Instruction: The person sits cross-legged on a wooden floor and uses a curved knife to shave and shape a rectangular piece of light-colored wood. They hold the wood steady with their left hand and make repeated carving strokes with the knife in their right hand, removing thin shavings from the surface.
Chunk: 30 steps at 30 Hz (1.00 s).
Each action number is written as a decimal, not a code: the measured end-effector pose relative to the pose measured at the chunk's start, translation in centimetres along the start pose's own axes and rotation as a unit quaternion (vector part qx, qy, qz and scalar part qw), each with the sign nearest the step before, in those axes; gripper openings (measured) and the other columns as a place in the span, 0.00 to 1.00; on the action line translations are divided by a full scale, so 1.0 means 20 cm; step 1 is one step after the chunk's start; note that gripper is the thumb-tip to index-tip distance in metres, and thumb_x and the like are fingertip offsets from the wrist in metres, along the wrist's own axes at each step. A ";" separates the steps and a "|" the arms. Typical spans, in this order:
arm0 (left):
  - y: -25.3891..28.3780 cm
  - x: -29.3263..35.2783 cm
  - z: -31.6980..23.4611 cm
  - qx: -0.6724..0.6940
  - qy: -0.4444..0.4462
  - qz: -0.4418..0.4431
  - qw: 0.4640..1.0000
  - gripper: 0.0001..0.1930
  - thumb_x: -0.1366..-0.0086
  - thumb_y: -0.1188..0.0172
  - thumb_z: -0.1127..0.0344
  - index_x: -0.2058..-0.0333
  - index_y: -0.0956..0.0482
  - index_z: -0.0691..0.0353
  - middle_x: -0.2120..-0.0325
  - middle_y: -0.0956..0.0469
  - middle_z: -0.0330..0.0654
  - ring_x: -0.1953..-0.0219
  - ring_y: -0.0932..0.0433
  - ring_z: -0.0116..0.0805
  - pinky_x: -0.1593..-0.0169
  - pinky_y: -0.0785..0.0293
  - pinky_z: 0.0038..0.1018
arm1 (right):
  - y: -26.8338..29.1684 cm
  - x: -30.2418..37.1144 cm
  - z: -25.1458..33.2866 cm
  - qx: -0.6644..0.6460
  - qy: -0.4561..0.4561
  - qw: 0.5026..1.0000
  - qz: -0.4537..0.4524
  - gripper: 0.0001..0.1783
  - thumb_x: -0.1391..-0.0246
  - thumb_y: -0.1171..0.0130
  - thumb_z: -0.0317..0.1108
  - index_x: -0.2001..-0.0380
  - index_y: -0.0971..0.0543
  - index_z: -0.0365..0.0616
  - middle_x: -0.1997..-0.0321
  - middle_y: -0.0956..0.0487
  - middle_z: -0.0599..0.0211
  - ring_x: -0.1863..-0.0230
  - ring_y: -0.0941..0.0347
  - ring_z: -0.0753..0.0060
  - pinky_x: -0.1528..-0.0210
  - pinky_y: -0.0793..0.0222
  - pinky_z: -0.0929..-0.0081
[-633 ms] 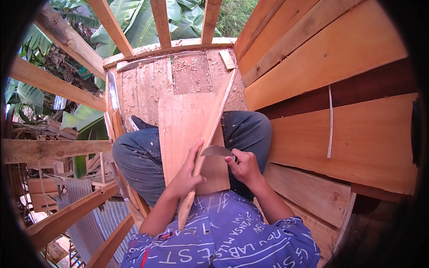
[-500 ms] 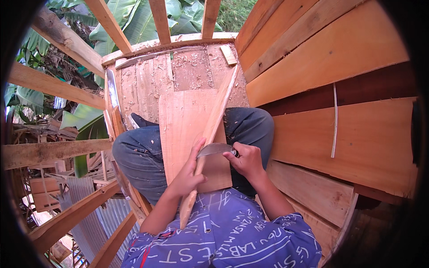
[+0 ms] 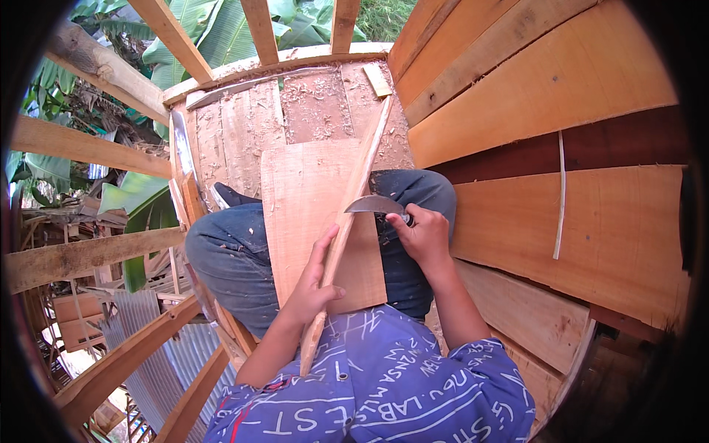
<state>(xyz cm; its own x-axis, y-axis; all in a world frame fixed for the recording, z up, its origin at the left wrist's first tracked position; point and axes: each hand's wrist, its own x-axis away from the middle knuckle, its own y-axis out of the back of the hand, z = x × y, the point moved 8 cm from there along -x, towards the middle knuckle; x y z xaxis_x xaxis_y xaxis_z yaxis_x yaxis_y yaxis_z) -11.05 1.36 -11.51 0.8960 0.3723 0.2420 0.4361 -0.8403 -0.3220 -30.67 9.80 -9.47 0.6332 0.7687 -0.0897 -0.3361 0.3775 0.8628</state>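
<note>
A long, narrow wooden stick [image 3: 360,179] slants from my belly up and away across my lap, its far end tapered. My left hand [image 3: 314,289] grips its lower half, with the thumb on the near right side and the fingers along its left. In my right hand [image 3: 425,230] is a curved knife [image 3: 375,204], held by its dark handle, mostly hidden in the fist. The blade points left and its tip meets the stick above my left hand. Beneath the stick, a flat wooden board [image 3: 295,199] lies over my crossed legs.
Wood shavings litter the plank floor [image 3: 244,122] ahead, where a small wood block [image 3: 377,80] lies. A long metal blade [image 3: 182,144] rests along the left edge. Plank walls [image 3: 561,214] rise close on the right; spaced wooden rails [image 3: 96,247] stand left, with leaves beyond.
My right hand and the knife have moved up and slightly right, farther along the stick and away from me. My left hand keeps its grip on the stick, nearly in place.
</note>
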 end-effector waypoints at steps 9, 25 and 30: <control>-0.01 0.01 0.00 -0.032 0.004 -0.020 0.999 0.54 0.65 0.42 0.71 0.32 0.50 0.61 0.30 0.52 0.48 0.27 0.59 0.42 0.27 0.64 0.32 | -0.08 -0.05 -0.17 -0.212 -0.168 0.963 0.005 0.30 0.44 0.42 0.58 0.82 0.27 0.41 0.86 0.29 0.57 0.82 0.26 0.55 0.79 0.34 0.62; 0.00 0.00 0.03 0.059 -0.008 -0.027 0.998 0.53 0.64 0.42 0.68 0.32 0.49 0.63 0.32 0.49 0.48 0.28 0.55 0.42 0.28 0.62 0.32 | -0.20 0.03 0.03 -0.221 -0.020 0.975 0.030 0.27 0.39 0.44 0.52 0.78 0.26 0.35 0.84 0.28 0.47 0.76 0.25 0.43 0.75 0.31 0.60; -0.01 -0.01 0.01 0.018 -0.018 -0.025 0.999 0.53 0.65 0.42 0.67 0.33 0.48 0.64 0.32 0.49 0.49 0.28 0.56 0.42 0.28 0.64 0.32 | -0.09 -0.04 0.00 -0.227 0.007 0.974 -0.013 0.28 0.36 0.47 0.49 0.77 0.26 0.32 0.85 0.30 0.48 0.84 0.32 0.65 0.78 0.37 0.65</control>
<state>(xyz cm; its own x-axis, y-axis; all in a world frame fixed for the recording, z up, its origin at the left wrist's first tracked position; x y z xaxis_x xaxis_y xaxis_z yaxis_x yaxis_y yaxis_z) -11.33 1.56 -11.65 0.8753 0.4273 0.2265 0.4823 -0.8061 -0.3429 -30.64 8.60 -10.94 0.6370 0.7616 -0.1189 -0.5959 0.5844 0.5507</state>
